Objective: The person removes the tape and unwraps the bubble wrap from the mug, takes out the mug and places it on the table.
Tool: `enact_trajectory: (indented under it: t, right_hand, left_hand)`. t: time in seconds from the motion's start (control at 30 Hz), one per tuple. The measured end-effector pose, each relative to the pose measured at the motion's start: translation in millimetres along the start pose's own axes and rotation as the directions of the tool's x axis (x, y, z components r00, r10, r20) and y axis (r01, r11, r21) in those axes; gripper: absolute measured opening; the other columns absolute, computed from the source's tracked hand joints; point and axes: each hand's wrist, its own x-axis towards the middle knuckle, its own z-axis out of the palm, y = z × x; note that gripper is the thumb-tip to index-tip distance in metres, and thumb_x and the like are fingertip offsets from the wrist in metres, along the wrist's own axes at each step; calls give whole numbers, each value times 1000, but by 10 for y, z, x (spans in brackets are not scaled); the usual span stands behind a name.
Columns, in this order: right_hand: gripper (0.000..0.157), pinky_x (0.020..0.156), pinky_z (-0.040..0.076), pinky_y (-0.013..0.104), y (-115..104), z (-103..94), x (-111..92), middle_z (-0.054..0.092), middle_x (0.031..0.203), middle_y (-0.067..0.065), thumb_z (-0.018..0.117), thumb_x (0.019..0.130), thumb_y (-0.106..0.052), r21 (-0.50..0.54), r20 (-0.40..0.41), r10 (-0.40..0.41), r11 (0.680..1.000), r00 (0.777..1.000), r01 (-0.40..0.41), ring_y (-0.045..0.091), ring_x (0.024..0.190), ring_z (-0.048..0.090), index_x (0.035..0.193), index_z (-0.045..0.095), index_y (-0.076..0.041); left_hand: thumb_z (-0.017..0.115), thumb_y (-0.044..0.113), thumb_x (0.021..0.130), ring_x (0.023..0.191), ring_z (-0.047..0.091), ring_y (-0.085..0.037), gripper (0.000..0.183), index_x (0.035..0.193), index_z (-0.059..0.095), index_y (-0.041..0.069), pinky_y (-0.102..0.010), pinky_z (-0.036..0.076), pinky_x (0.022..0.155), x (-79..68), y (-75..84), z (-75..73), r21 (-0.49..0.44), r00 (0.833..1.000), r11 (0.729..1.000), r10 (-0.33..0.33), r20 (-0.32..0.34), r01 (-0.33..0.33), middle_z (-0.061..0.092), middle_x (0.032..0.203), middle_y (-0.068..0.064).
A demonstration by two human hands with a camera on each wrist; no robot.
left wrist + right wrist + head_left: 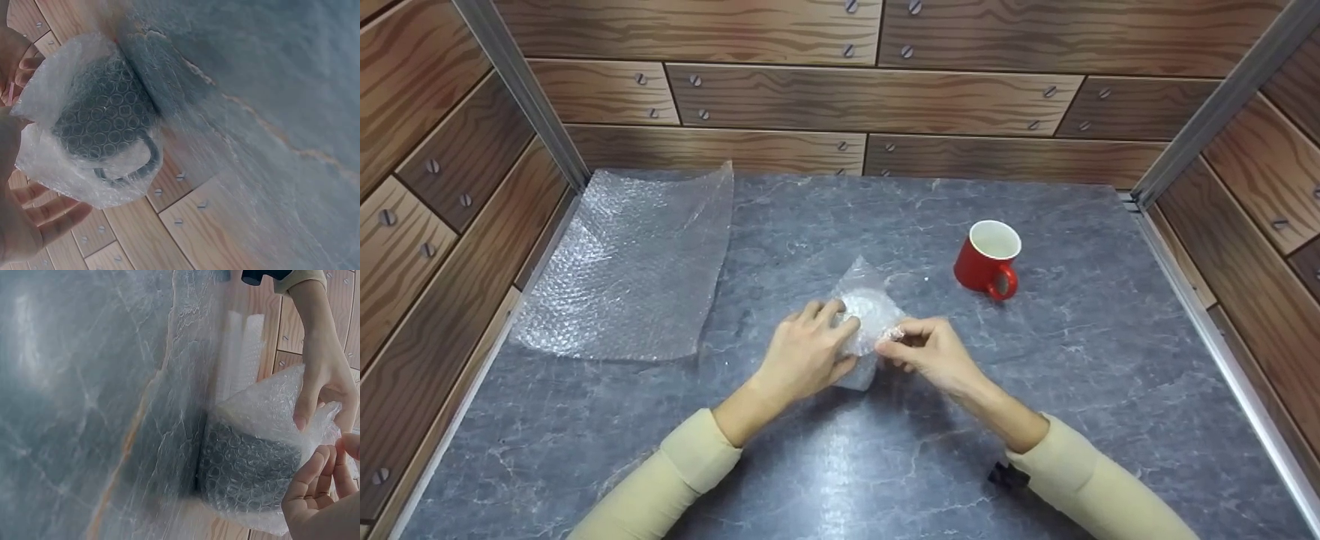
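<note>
A dark mug [107,112] stands wrapped in clear bubble wrap [874,311] on the tabletop; its handle [149,160] shows through the plastic. My left hand [806,349] lies over the near left of the bundle. In the right wrist view its thumb [305,408] and forefinger stand on either side of the gathered wrap. On the right side, my right hand [934,352] pinches a crumpled end of the wrap between thumb and fingertips. The mug's top is hidden under cloudy folds of plastic.
A red mug [986,259] with a white inside stands upright at the right, handle facing the near right. One flat sheet of bubble wrap [622,277] lies at the left, its far right corner raised. Wood-patterned walls [780,97] and metal rails [1230,97] border the grey marbled tabletop [825,225].
</note>
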Motion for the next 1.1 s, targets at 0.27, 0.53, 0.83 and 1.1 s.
enact_trajectory:
  t: [0.27,0.53,0.83,1.1]
  right_hand:
    - [25,57,51,18,18,-32,1,64,70,-9,80,92,-9,-18,6,-19,1000,1000,19,4,63,58,97,72,14]
    - [22,57,52,18,17,-26,-5,65,68,-8,78,92,-6,11,6,-32,999,999,31,4,62,59,97,71,15]
    - [26,58,54,20,21,-24,-3,68,69,-12,79,93,-9,7,-6,-32,999,999,32,5,62,60,99,72,15]
    - [25,57,53,18,28,-26,-9,69,69,-12,79,92,-8,15,-23,-24,1000,999,25,4,62,60,100,73,14]
  left_hand:
    - [83,55,81,95,71,-21,49,111,66,20,-30,64,68,-20,-33,20,2,999,1000,22,-44,-22,70,113,-2]
    - [74,60,89,99,73,-22,50,118,70,19,-32,66,73,-63,-61,-18,-24,998,1000,14,-69,-16,74,115,-3]
    - [79,51,88,92,74,-19,44,116,73,18,-28,65,70,-82,-109,-124,-20,984,997,68,-163,-72,76,107,0]
    - [82,38,84,85,71,-17,31,107,72,20,-27,61,62,-100,-143,-157,-17,967,992,115,-228,-122,74,100,1]
